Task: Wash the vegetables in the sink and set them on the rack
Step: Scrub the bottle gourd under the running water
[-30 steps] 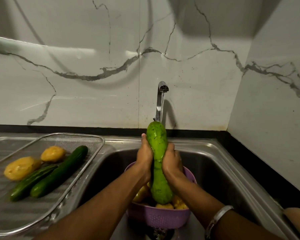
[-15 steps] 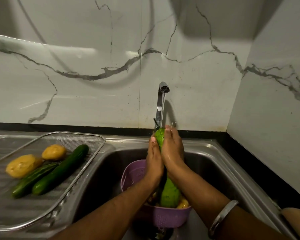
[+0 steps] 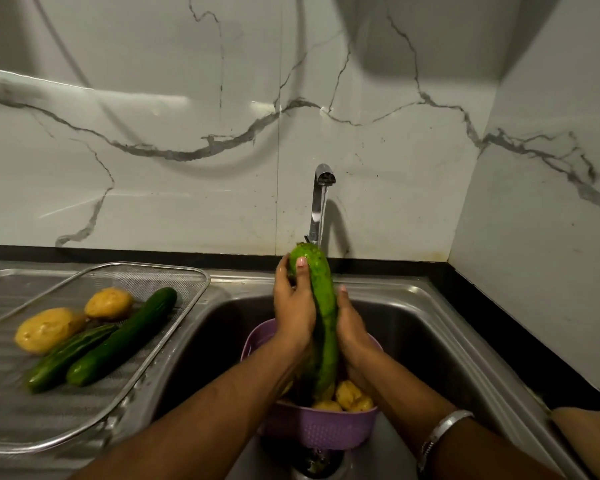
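I've got the long green gourd [image 3: 321,306] standing near upright over the sink [image 3: 440,327], top end right under the stream from the tap [image 3: 321,188], bottom end down in the purple colander [image 3: 321,427] among the unwashed potatoes [image 3: 349,396]. My left hand [image 3: 293,313] wraps the upper part, thumb across the front near the tip; right hand [image 3: 352,327] cups the middle from the other side, fingers curled round it. Judgement: it's heavy for its length, stiff, and slick when wet, so a one-hand pinch will likely slip. Best hold is two hands, one mid-body, one low to carry the weight. Rack [image 3: 94,271] sits left on the drainboard, already holding two potatoes [image 3: 49,329] and two cucumbers [image 3: 122,336]; free space looks tight for something this long.
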`<state>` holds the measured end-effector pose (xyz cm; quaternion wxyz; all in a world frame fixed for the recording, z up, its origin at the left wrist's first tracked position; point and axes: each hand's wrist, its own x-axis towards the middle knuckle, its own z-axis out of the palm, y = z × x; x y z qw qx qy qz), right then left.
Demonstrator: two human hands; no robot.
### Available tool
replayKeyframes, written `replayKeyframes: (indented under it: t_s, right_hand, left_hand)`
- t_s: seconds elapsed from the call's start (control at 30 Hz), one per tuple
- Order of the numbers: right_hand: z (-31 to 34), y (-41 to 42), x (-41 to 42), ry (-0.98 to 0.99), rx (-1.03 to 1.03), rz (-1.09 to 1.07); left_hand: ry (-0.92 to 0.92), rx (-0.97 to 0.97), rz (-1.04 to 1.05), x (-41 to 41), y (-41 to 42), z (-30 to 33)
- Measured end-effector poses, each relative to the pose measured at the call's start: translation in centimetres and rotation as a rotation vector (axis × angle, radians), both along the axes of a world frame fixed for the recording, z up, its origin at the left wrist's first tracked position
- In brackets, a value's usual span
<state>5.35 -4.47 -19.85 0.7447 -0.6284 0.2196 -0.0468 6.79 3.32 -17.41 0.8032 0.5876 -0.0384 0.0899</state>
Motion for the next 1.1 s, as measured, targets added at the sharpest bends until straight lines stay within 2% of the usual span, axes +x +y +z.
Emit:
replayKeyframes:
  t_s: [0.07,0.2,0.3,0.43,0.53,0.67,0.8,0.87,0.97,1.03,1.1]
  right_hand:
    - [-0.8,-0.9,-0.4,0.097,0.127,0.057]
    - [-1.8,-3.1,-1.1,0.385,0.164,0.193]
    - [-2.1,-3.6,-0.9,0.445,0.213,0.258]
    - [-2.4,-3.2,-1.0,0.505,0.126,0.26]
    - [-2.5,-3.5,-1.0,0.528,0.089,0.278]
    - [-1.8,-4.3,-1.8,0.487,0.123,0.32]
    - [-0.4,-4.6,-2.6,0.336,0.085,0.26]
    - [0.2,-4.7,-2.9,0.282,0.066,0.238]
    - [1.2,-4.8,-2.7,0.208,-0.023,0.215]
    - [1.9,-4.8,-2.5,0.125,-0.148,0.181]
    - [2.1,-4.8,-2.4,-0.005,-0.378,0.121]
  left_hand:
    - [-0.041,-0.012,-0.012,-0.4,0.0,0.5]
    - [-0.094,-0.049,-0.093,-0.9,-0.3,0.4]
    - [-0.113,-0.007,-0.086,-0.8,-0.1,0.5]
    - [-0.209,0.15,-0.05,-0.4,1.2,1.2]
    - [-0.159,0.255,-0.034,-0.2,2.1,2.3]
    - [-0.12,0.438,0.012,0.3,3.8,3.4]
    - [-0.167,0.619,0.05,0.6,6.4,3.9]
    - [-0.1,0.57,0.035,0.7,7.8,4.5]
    - [0.049,0.376,0.008,0.3,9.5,4.9]
    - [0.121,0.291,0.094,-0.5,10.2,4.1]
    - [0.151,0.241,0.207,-1.6,10.4,2.4]
